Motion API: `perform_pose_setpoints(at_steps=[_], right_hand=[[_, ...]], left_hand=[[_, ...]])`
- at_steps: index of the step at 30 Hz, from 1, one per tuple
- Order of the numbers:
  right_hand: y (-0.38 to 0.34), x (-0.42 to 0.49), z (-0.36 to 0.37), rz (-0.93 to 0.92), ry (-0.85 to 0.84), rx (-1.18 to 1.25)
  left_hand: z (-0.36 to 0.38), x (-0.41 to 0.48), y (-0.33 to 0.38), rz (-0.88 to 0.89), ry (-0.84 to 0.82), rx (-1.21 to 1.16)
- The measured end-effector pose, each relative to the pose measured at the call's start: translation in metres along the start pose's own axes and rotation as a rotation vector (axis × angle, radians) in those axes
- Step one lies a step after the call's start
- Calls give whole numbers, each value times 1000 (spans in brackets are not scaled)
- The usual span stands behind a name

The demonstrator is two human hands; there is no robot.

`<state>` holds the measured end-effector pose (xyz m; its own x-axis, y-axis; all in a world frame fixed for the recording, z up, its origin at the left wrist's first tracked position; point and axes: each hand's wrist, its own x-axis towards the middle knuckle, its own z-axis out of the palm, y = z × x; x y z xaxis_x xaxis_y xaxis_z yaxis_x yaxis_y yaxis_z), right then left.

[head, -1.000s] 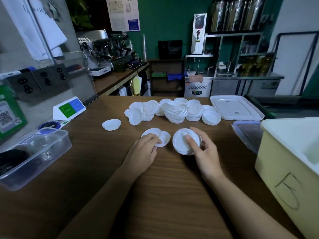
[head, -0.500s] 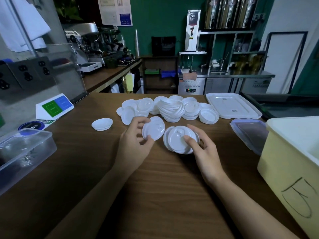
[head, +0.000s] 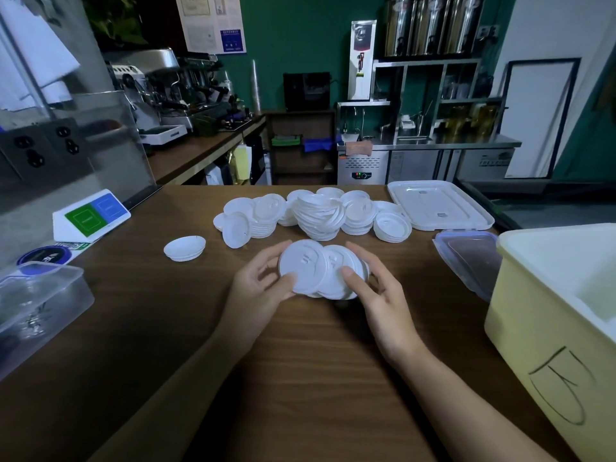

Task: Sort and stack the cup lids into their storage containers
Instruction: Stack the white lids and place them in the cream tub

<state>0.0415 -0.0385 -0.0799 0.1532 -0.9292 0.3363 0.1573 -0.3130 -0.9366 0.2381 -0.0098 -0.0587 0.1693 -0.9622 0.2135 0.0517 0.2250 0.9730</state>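
While gripping lid point(head: 301, 266), newly raised off table point(head: 300, 368), in left hand point(head: 258, 291): joined to growing stack point(head: 337, 261) gripped in right hand point(head: 383, 295), centre frame.

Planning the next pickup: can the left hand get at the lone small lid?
Probably: only bare table lies between the left hand and small lid, though it grips a large lid.

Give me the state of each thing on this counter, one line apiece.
left hand, grips the front lid by its edge
right hand, grips the lid stack, thumb on top
front lid, tilted, overlapping the lid stack
lid pile, unsorted heap on the counter
yellow bin, open, cover off
white cover, lying flat on the counter
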Motion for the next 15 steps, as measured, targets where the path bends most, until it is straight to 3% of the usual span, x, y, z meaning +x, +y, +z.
perform_pose_setpoints(at_steps=[15], right_hand=[[2,-2,1,55,-47,-81]], left_hand=[[11,1,-10,-46,92,117]])
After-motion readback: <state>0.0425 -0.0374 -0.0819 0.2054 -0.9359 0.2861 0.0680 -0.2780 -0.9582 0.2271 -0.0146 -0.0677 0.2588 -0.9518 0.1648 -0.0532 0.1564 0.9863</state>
